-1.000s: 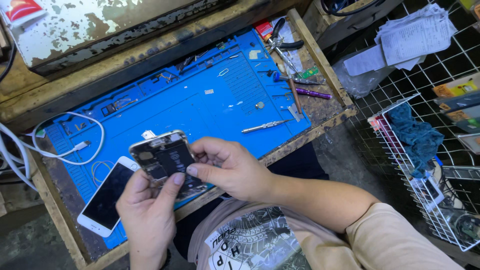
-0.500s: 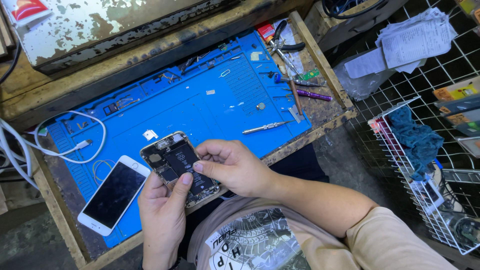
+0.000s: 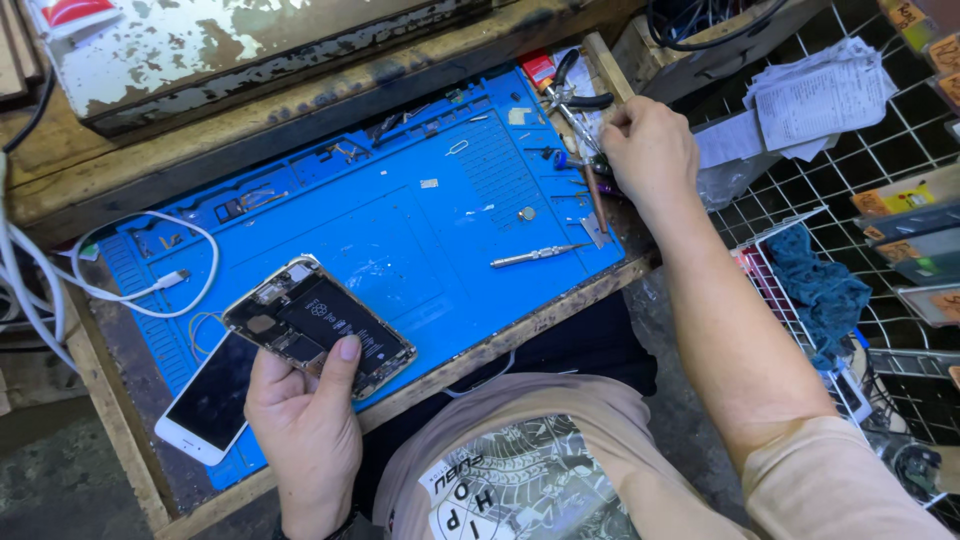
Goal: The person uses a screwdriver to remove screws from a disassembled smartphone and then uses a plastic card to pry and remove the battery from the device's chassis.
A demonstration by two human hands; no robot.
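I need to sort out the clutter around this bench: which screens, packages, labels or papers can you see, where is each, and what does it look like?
Detached phone screen: on the blue mat beside the left hand; white frame, dark glass.
Paper slips: top right on the wire rack; white, crumpled, printed.
Flat packages: right edge, stacked; yellow, grey.
Red-and-white label: top left corner.

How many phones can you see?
2. An opened phone with its insides showing sits in the left hand. A white phone lies screen-up on the blue mat, just below it. Others may be hidden.
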